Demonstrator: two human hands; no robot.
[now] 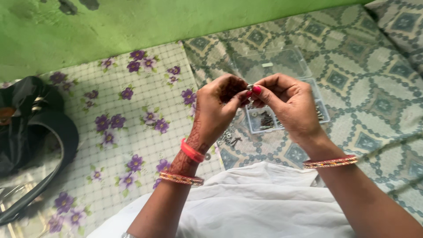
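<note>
A green wall (pixel 132 26) fills the top of the view, and below it lie two cloths: a white checked sheet with purple flowers (pixel 132 114) on the left and a grey-green patterned bedspread (pixel 361 88) on the right. A black bag (pixel 31 128) sits at the left edge on the flowered sheet. White cloth (pixel 264 207) covers the person's lap at the bottom.

On the bedspread stands a clear plastic compartment box (pixel 282 66) with its lid open; small dark metal parts lie in its compartments. A few loose screws (pixel 229 137) lie on the bedspread just beside the box.

Above the box the two hands meet. The left hand (pixel 218 110), with henna patterns and bangles at the wrist, is curled, its fingertips pinching a small metal piece (pixel 250 87). The right hand (pixel 291 105) is also curled, thumb and forefinger closed on the same piece from the other side.
</note>
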